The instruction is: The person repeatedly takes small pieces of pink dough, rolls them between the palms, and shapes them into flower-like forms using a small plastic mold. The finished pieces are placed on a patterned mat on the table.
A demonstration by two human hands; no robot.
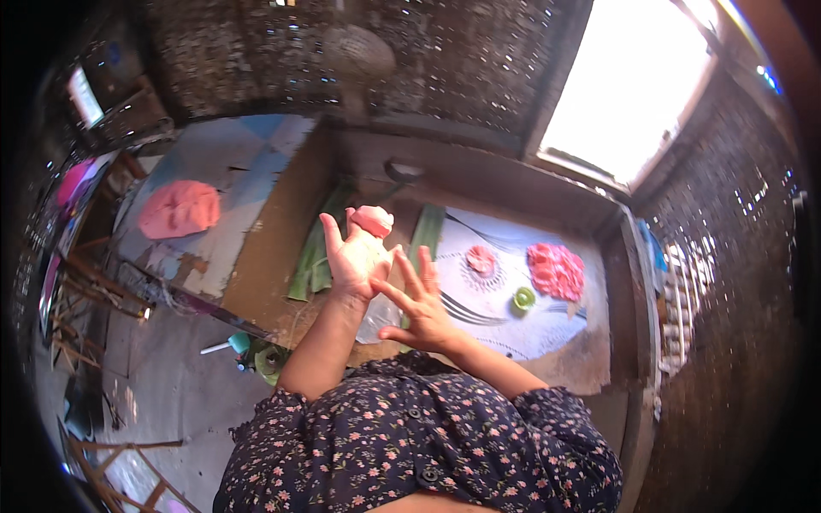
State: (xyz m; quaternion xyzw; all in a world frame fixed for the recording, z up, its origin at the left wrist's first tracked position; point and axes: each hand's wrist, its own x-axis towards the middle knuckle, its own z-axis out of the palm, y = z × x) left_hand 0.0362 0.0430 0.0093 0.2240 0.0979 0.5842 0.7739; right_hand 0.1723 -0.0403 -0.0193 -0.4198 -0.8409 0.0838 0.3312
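My left hand (pixel 352 256) is raised palm-up in the middle of the view, with a lump of pink dough (pixel 373 220) resting at its fingertips. A clear plastic sheet (pixel 376 301) hangs below that hand. My right hand (pixel 419 303) is just to the right, fingers spread, touching the plastic near the left palm. Below both hands lies a patterned white mat (pixel 513 329) carrying a small pink dough piece (pixel 481 258), a larger pink dough mass (pixel 556 270) and a small green cup (pixel 523 298).
Green banana leaves (pixel 318 256) lie left of the mat. A big pink dough heap (pixel 180 209) sits on a blue-and-white sheet at the left. A green bottle (pixel 265 359) stands on the floor near my left elbow. Woven walls and a bright opening (pixel 624 85) surround the spot.
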